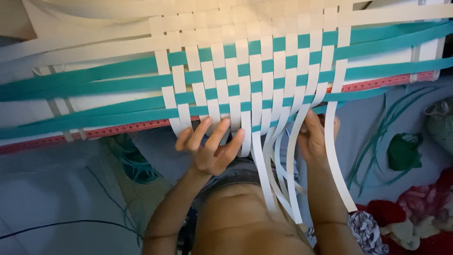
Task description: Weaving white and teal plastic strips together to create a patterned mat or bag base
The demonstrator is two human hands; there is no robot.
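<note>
Several teal rows (245,87) already cross the white strips (257,71); loose white ends (283,174) remain unwoven, left hand (210,148) spread against the weave, right hand (314,137) pinching one strip.

Head view only: looks steeply down from close above onto mat (245,71) near edge, lap and floor.
</note>
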